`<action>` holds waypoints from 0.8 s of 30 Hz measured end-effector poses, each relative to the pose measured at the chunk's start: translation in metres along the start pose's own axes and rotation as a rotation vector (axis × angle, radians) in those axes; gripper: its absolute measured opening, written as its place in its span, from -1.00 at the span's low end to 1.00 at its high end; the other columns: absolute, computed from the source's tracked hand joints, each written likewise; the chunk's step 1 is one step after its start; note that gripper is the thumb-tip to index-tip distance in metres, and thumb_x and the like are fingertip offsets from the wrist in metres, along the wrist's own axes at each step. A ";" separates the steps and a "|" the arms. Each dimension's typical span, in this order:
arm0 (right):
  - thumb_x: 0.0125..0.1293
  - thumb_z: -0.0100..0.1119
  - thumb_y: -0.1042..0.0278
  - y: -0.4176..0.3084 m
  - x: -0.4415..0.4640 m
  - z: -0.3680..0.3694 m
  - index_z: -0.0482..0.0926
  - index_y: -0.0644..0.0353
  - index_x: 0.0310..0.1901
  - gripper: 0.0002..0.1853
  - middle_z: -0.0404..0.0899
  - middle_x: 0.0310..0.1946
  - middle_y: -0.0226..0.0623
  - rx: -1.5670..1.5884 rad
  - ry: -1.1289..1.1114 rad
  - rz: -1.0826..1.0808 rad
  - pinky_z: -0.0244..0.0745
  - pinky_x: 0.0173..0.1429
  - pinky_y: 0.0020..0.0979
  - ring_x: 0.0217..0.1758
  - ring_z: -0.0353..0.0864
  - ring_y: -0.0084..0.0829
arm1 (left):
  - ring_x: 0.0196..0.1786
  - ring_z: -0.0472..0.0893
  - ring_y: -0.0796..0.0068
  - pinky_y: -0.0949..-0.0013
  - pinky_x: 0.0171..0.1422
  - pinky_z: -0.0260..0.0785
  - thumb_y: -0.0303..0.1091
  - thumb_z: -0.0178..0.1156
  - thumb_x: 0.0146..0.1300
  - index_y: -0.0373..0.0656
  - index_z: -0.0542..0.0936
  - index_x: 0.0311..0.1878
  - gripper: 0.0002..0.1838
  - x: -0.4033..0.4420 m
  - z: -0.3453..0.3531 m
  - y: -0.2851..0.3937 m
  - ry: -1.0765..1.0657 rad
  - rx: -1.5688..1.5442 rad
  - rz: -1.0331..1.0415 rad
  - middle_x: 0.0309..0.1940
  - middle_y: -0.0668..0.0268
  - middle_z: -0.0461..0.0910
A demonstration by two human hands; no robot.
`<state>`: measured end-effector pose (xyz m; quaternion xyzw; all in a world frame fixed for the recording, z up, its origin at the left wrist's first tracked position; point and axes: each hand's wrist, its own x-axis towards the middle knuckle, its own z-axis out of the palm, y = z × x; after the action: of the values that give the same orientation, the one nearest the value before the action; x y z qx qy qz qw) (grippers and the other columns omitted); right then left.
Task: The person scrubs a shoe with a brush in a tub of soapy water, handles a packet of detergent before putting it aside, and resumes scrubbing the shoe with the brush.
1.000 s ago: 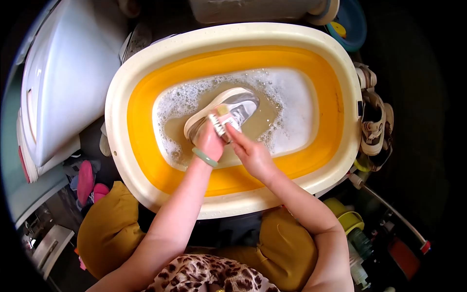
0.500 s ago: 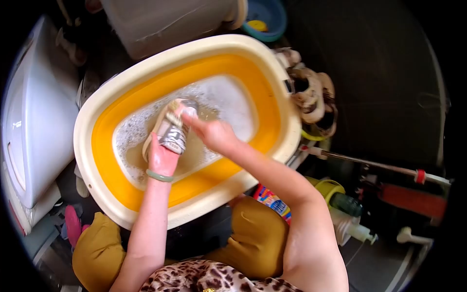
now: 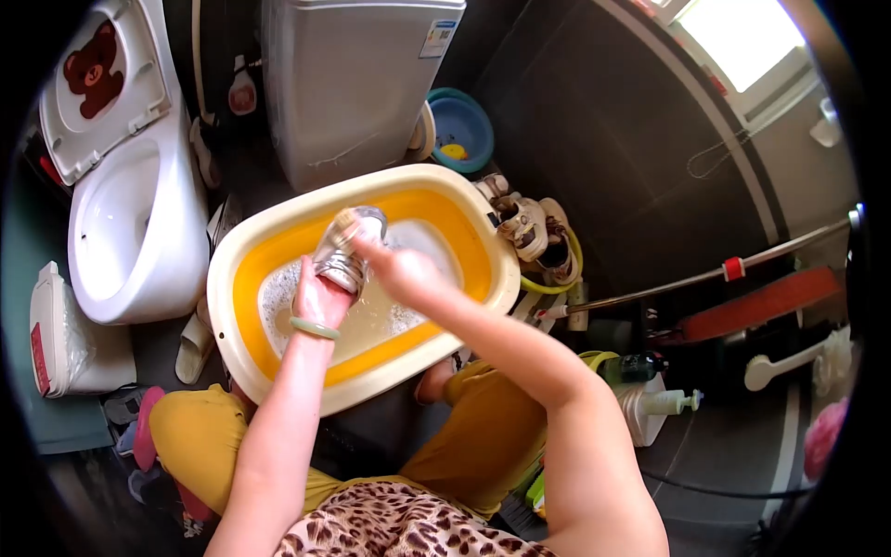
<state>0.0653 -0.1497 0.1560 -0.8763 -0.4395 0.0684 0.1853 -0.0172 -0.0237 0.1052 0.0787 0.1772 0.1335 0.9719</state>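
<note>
My left hand [image 3: 322, 299], with a pale green bangle at the wrist, grips a wet grey-and-white sneaker [image 3: 342, 268] by its near end. The sneaker is tilted above the suds in an oval basin [image 3: 232, 269] with a cream rim and yellow walls. My right hand [image 3: 406, 277] is closed and blurred by motion at the shoe's upper side. A small brush with tan bristles [image 3: 346, 223] appears to be in its fingers, pressed to the shoe; its handle is mostly hidden. Cloudy, foamy water lies under both hands.
More dirty shoes [image 3: 534, 232] stand right of the basin. A blue tub [image 3: 462, 130] sits behind it, beside a grey appliance [image 3: 357, 93]. A toilet [image 3: 139, 223] is at left. At right are a metal pole [image 3: 650, 290] and a pump bottle [image 3: 664, 402].
The view has tilted up, showing more of the room and the whole toilet. The shoe has tipped in my left hand, and my right hand keeps moving against it.
</note>
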 end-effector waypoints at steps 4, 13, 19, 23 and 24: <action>0.26 -0.07 0.25 -0.039 -0.036 -0.016 0.26 -0.41 0.24 -0.50 0.58 -0.45 -0.08 0.063 -0.065 -0.151 0.50 -0.32 -0.17 -0.42 0.61 -0.13 | 0.30 0.26 0.14 0.12 0.42 0.02 0.17 -0.53 0.37 -0.25 0.11 0.33 -0.27 -0.031 0.033 0.021 0.117 0.107 0.023 0.28 0.04 0.21; 0.30 -0.08 0.20 -0.062 -0.048 -0.015 0.29 -0.44 0.23 -0.55 0.57 -0.42 -0.10 0.312 0.112 -0.146 0.47 -0.27 -0.17 -0.39 0.60 -0.14 | 0.21 0.36 0.12 0.07 0.34 0.15 0.16 -0.42 0.36 -0.29 0.23 0.25 -0.29 -0.052 0.068 0.041 0.037 0.188 -0.024 0.18 0.02 0.33; 0.28 0.03 0.28 -0.026 -0.016 -0.023 0.44 -0.31 0.14 -0.61 0.55 -0.52 -0.16 0.188 0.190 0.067 0.40 -0.42 -0.29 -0.50 0.57 -0.28 | 0.16 0.41 0.21 0.15 0.31 0.22 -0.01 -0.36 0.42 -0.33 0.25 0.22 -0.43 -0.017 0.034 0.048 0.067 0.162 0.112 0.10 0.05 0.40; 0.22 0.08 0.41 -0.047 -0.049 0.002 0.42 -0.30 0.17 -0.52 0.59 -0.40 -0.05 0.384 0.267 -0.151 0.48 -0.27 -0.23 -0.38 0.63 -0.21 | 0.13 0.44 0.21 0.17 0.31 0.22 0.00 -0.34 0.42 -0.34 0.27 0.19 -0.43 -0.021 0.043 0.038 0.123 0.138 0.047 0.11 0.07 0.40; 0.21 0.08 0.43 -0.054 -0.056 0.010 0.42 -0.30 0.17 -0.51 0.59 -0.42 -0.06 0.330 0.339 -0.318 0.49 -0.25 -0.22 -0.39 0.63 -0.20 | 0.12 0.45 0.21 0.17 0.31 0.23 0.00 -0.34 0.42 -0.33 0.28 0.19 -0.43 -0.025 0.047 0.039 0.227 0.168 0.025 0.12 0.07 0.40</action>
<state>-0.0115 -0.1628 0.1650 -0.7534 -0.5171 -0.0386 0.4045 -0.0316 0.0015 0.1651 0.1462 0.2956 0.1386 0.9338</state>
